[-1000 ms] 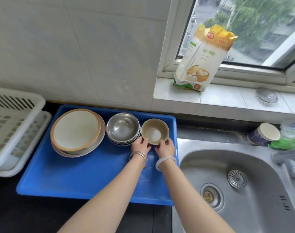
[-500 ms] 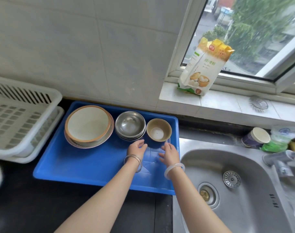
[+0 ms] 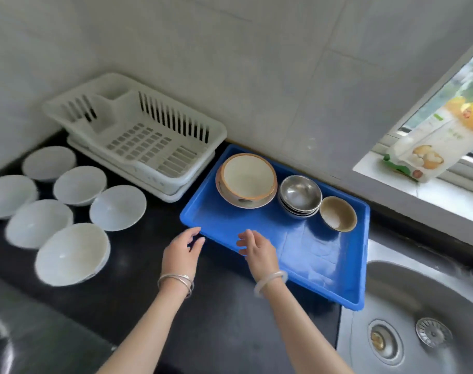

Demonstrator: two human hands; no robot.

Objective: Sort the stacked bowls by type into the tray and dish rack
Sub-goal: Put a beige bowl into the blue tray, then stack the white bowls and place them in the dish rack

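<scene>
The white bowls point(image 3: 73, 253) stand on the dark counter point(image 3: 138, 287), left of the blue tray point(image 3: 297, 247) and in front of the white dish rack point(image 3: 138, 136). Six of them are visible, close together, some touching at the rims, and the picture is blurred there. They look like glazed ceramic — probably stiff, a bit heavy, smooth and easy to chip. I think the safe hold is at the rim with the thumb inside, or with both hands under the sides, one bowl at a time.

The left hand point(image 3: 182, 255) is empty, its fingers loosely spread, just at the near left corner of the tray. The right hand point(image 3: 257, 251) is also empty and relaxed, over the near edge of the tray.

In the tray, along the far side, three groups are sorted: the cream bowls with brown rim point(image 3: 247, 179) nested together, the steel bowls point(image 3: 300, 195) stacked beside them, and one small brown bowl point(image 3: 338, 213) at the right. The steel ones are likely light and not fragile. The dish rack holds nothing — the white bowls likely belong there.
</scene>
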